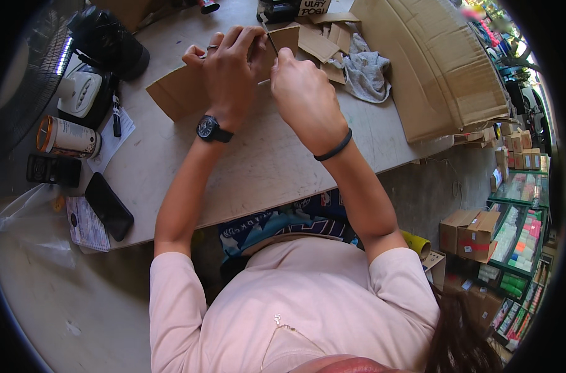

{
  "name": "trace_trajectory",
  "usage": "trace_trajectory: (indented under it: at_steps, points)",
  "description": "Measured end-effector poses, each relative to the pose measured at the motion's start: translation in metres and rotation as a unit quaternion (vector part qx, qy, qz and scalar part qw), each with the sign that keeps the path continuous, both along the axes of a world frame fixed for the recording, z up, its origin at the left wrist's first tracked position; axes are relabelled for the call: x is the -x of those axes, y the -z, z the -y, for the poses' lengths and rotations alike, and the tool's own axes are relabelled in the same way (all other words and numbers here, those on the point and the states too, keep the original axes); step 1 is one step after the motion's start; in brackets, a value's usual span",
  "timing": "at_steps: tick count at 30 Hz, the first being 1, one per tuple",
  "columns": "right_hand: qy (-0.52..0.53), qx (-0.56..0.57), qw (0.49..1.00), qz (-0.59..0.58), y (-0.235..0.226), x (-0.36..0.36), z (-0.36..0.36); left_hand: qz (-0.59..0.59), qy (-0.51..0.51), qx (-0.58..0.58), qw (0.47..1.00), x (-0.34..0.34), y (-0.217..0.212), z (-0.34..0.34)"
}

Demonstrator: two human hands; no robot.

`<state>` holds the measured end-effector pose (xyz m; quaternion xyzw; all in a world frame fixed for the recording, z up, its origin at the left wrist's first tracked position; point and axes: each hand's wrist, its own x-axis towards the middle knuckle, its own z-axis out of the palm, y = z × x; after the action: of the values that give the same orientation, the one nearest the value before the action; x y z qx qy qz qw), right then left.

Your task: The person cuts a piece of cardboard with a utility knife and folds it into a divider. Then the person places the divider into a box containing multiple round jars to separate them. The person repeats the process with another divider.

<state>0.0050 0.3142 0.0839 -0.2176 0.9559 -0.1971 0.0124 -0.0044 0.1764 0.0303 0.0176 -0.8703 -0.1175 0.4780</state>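
My left hand (231, 71), with a watch on its wrist and a ring on one finger, grips a brown cardboard piece (178, 93) from above, its fingers bent over the upper part. The piece stands tilted on the far part of the table (233, 177). Close beside it, my right hand (305, 93) is closed around a slim tool with a thin blade (269, 38), which points up and away at the cardboard. Its handle is hidden in my fist, so whether it is a cutter or scissors cannot be told.
Cardboard scraps (320, 43) and a grey cloth (367, 69) lie right of my hands, beside a large cardboard box (429, 68). On the left are a fan (31, 74), a can (68, 137) and a black phone (109, 205). Shelves (519, 230) with goods stand at the right.
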Motion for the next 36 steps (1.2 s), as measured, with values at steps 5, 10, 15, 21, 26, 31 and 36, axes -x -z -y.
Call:
trace_trajectory:
  at_steps: [5,10,15,21,26,31,36]
  points:
    - [-0.011,0.015,1.000,-0.007,0.006,0.009,0.000,-0.012,0.003,0.008,1.000,0.000,0.003,0.000]
    - [-0.027,0.018,0.999,-0.016,0.011,0.014,-0.004,-0.016,-0.030,0.030,0.999,0.005,0.008,0.002]
    - [-0.012,-0.005,1.000,0.025,-0.003,-0.005,-0.014,-0.015,-0.023,0.035,0.999,0.003,0.006,0.003]
    - [-0.039,0.035,0.998,-0.029,0.011,0.006,-0.010,-0.015,0.001,0.020,1.000,0.000,0.008,0.002]
    - [-0.029,0.057,0.997,0.030,0.014,0.020,-0.009,-0.008,0.017,0.002,1.000,-0.004,0.006,-0.002]
    - [-0.032,0.024,0.999,-0.016,0.026,0.021,-0.002,-0.025,0.038,-0.043,0.998,-0.001,0.008,-0.006]
    - [-0.031,-0.005,0.999,-0.006,0.019,0.017,-0.002,-0.025,0.036,-0.051,0.998,-0.002,0.005,-0.006]
